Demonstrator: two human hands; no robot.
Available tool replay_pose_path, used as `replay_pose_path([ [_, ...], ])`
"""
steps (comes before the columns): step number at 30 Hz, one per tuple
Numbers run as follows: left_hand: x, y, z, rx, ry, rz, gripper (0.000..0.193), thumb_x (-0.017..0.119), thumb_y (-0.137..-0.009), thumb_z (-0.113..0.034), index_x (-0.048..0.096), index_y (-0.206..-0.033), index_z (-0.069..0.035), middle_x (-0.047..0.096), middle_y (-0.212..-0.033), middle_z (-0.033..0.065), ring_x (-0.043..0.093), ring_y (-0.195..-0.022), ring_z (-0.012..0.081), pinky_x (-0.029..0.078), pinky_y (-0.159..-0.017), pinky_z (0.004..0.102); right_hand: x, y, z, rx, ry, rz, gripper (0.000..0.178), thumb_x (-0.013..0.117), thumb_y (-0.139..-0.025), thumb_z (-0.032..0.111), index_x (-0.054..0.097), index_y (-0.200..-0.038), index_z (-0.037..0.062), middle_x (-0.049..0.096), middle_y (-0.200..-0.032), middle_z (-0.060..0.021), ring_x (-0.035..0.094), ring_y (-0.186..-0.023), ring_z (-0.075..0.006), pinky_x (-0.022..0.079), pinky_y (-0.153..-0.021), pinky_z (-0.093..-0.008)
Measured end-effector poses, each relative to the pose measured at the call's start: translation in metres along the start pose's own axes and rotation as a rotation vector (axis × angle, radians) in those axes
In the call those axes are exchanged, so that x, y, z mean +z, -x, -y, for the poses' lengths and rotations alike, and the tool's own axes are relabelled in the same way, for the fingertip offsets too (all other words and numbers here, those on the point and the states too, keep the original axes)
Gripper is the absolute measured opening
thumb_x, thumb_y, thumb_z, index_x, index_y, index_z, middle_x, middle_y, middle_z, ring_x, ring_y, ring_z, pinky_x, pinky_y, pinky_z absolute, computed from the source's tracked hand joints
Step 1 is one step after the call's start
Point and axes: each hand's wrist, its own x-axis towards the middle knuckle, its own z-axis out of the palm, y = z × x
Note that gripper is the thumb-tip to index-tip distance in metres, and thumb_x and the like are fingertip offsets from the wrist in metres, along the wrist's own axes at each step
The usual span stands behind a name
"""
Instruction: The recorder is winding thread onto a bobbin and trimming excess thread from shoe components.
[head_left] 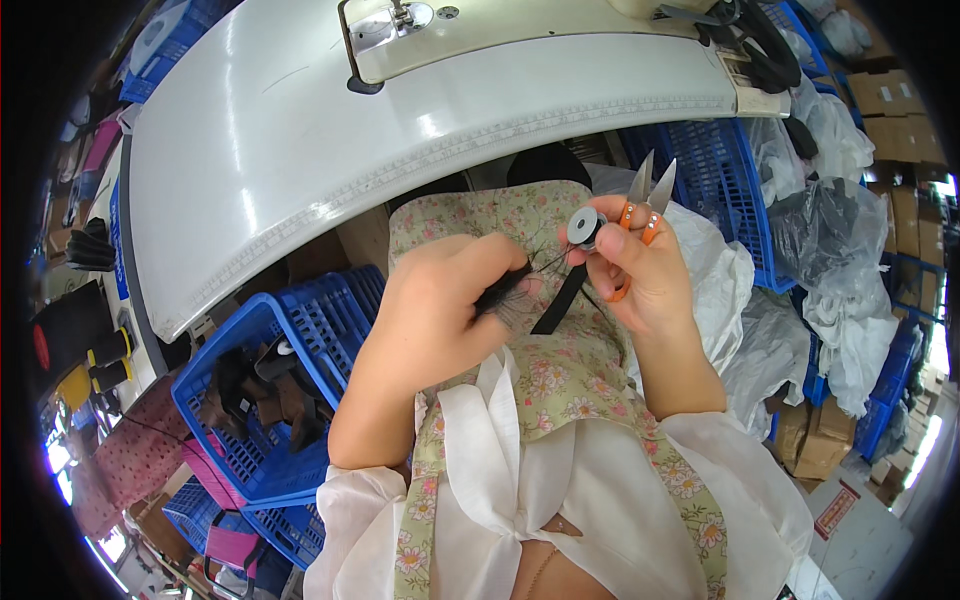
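Note:
Over my lap, my left hand (430,305) is closed around a loose tangle of black thread (505,292), with fine ends sticking out past the fingers. My right hand (652,285) pinches a small metal bobbin (582,227) wound with dark thread between thumb and fingers. Tucked in that same hand is a pair of orange-handled thread snips (661,190), blades apart and pointing up and away from me. Dark strands run from the bobbin toward the tangle. A black strip (562,303) lies on the floral apron (560,380) beneath my hands.
Ahead is a white sewing table (330,130) with a curved-looking ruler edge and a sewing machine (530,30). A blue crate (262,440) with dark pieces inside stands at my left. Another blue crate (715,170), plastic bags (845,240) and cardboard boxes (825,440) crowd the right.

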Motion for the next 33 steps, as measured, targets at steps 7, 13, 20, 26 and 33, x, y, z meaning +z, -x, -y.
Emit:
replay_pose_path([
  [7,0.006,-0.003,-0.007,-0.014,-0.341,-0.127,0.018,0.068,-0.071,-0.010,0.051,-0.074,-0.004,0.047,-0.059,0.0110,0.049,-0.055,0.0297,0.038,-0.050,0.0367,0.008,0.000,0.000,-0.001,0.051,-0.054,0.029,0.066,-0.081,0.015,0.057,-0.103,-0.0011,0.063,-0.079,-0.0096,0.064,-0.069,-0.0159,0.040,-0.041,-0.0174],
  [13,0.011,-0.009,0.004,0.234,-0.045,-0.234,0.017,0.061,-0.068,0.001,0.051,-0.081,-0.002,0.058,-0.084,0.0138,0.057,-0.077,0.0269,0.047,-0.066,0.0337,0.011,-0.001,-0.001,0.066,0.070,-0.053,0.027,0.064,-0.082,0.018,0.060,-0.101,-0.0004,0.063,-0.079,-0.0086,0.059,-0.063,-0.0116,0.041,-0.045,-0.0178],
  [20,0.016,-0.011,0.017,-0.336,1.268,-0.245,0.014,0.053,-0.090,-0.016,0.050,-0.086,-0.003,0.061,-0.088,0.0126,0.054,-0.069,0.0126,0.044,-0.059,0.0227,0.019,0.003,-0.006,0.010,0.390,-0.075,0.028,0.068,-0.078,0.012,0.059,-0.101,0.0001,0.059,-0.073,-0.0047,0.055,-0.060,-0.0081,0.040,-0.044,-0.0181],
  [26,0.017,-0.014,0.022,-0.484,1.524,-0.291,0.015,0.052,-0.091,-0.022,0.048,-0.086,-0.008,0.053,-0.071,0.0066,0.043,-0.056,0.0085,0.037,-0.050,0.0195,0.012,0.005,-0.006,0.011,0.321,0.033,0.029,0.068,-0.074,0.009,0.055,-0.099,-0.0006,0.058,-0.073,-0.0058,0.054,-0.059,-0.0068,0.038,-0.042,-0.0183],
  [33,0.026,-0.008,0.022,-0.328,0.776,-0.376,0.013,0.060,-0.086,-0.015,0.052,-0.083,-0.005,0.045,-0.064,-0.0017,0.040,-0.056,0.0067,0.031,-0.050,0.0206,0.012,0.003,-0.007,-0.015,0.235,0.045,0.033,0.066,-0.076,0.017,0.054,-0.100,-0.0034,0.059,-0.074,-0.0099,0.051,-0.049,-0.0100,0.042,-0.044,-0.0196],
])
